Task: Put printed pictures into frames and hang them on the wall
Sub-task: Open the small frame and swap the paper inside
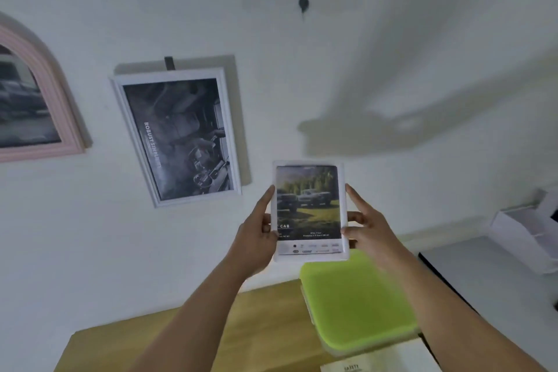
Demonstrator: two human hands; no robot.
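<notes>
A small white frame with a printed picture of trucks on grass is raised upright in front of the white wall. My left hand grips its left edge and my right hand grips its right edge, thumbs on the front. High on the wall above it sticks out a dark hook with nothing on it. To the left, a larger white frame with a dark car-interior picture hangs on the wall. A pink arched frame hangs at the far left.
Below my arms lies a wooden tabletop with a lime-green lidded box and a printed sheet at its front. A white open box sits on a white surface at the right.
</notes>
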